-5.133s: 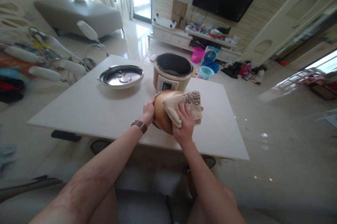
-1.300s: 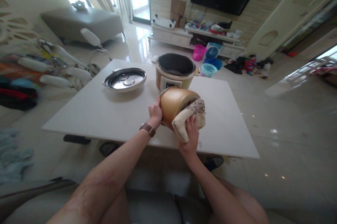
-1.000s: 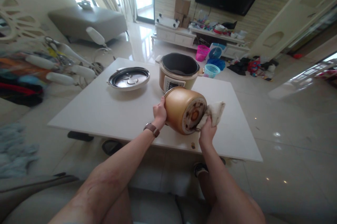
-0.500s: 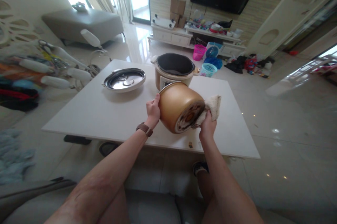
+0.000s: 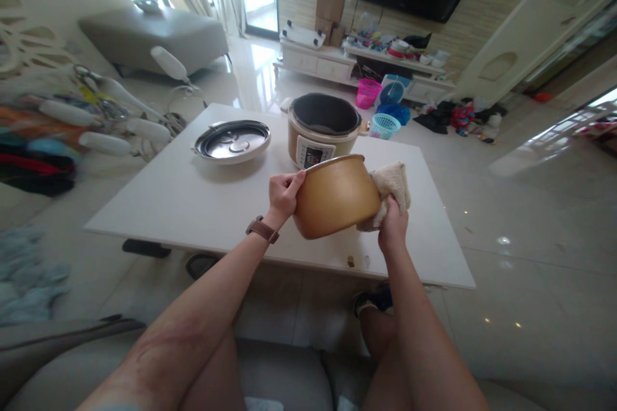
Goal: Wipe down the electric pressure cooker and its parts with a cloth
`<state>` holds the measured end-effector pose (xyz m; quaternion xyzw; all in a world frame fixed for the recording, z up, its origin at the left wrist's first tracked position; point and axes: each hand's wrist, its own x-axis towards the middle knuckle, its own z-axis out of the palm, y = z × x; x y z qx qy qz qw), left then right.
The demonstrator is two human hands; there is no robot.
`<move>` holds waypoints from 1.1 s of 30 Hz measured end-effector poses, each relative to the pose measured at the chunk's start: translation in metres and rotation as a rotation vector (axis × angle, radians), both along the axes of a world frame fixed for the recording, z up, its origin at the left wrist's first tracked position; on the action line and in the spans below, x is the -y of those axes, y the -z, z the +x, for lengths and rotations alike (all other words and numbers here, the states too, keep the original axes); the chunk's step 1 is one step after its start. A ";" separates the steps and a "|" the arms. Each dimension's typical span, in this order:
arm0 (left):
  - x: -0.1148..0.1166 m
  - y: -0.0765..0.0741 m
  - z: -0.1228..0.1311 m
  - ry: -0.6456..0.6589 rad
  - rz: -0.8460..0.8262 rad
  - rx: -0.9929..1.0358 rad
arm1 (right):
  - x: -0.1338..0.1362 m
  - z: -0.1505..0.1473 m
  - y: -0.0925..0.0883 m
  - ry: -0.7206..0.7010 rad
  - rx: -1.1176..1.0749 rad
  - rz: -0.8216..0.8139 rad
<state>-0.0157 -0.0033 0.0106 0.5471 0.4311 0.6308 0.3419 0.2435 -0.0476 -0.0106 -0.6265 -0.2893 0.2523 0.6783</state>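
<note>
A golden inner pot [image 5: 335, 199] is held above the near part of the white table [image 5: 193, 205], nearly upright with its rim tilted slightly away. My left hand [image 5: 283, 192] grips its left rim, fingers curled over the edge. My right hand [image 5: 393, 224] is closed on a beige cloth [image 5: 393, 182] and presses it against the pot's right side. Behind the pot stands the cooker body [image 5: 322, 131], open, with a dark inside. Its lid [image 5: 232, 141] lies upside down to the left.
A small crumb or scrap [image 5: 350, 261] lies near the table's front edge. Pink and blue baskets [image 5: 376, 109] sit on the floor beyond the table. White-handled tools and clutter [image 5: 96, 121] lie at the left. A TV cabinet [image 5: 361, 67] stands at the back.
The pot has turned from lying on its side with its bottom toward me to nearly upright. The cloth has moved from over the bottom to the pot's right side.
</note>
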 end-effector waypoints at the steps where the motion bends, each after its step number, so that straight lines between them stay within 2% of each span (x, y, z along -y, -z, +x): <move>1: 0.002 -0.002 -0.001 0.002 0.017 -0.032 | -0.003 0.001 0.001 -0.012 -0.037 -0.013; 5: 0.012 -0.012 -0.005 -0.010 0.069 -0.201 | -0.006 -0.003 -0.002 0.021 -0.165 -0.008; 9: 0.019 -0.016 -0.007 -0.018 0.073 -0.325 | 0.009 -0.020 -0.014 0.064 -0.001 0.061; 15: 0.020 -0.013 -0.004 0.006 0.139 -0.426 | 0.032 -0.045 -0.021 -0.117 0.213 0.149; 18: 0.021 -0.014 -0.004 0.010 0.154 -0.416 | 0.022 -0.038 -0.017 -0.064 0.167 0.083; 21: 0.022 -0.014 -0.005 0.036 0.126 -0.392 | 0.005 -0.022 -0.008 -0.003 0.018 -0.031; 24: 0.020 -0.012 -0.007 0.061 0.061 -0.338 | -0.007 -0.009 -0.001 -0.031 -0.141 -0.100; 27: 0.016 -0.008 -0.006 0.034 -0.010 -0.243 | -0.011 -0.002 0.000 -0.064 -0.236 -0.112; 31: 0.010 -0.007 -0.004 -0.038 -0.064 -0.075 | -0.010 0.000 -0.009 -0.008 -0.349 -0.061; 33: 0.009 -0.008 -0.004 -0.058 -0.063 -0.063 | -0.010 0.001 -0.013 0.021 -0.382 -0.013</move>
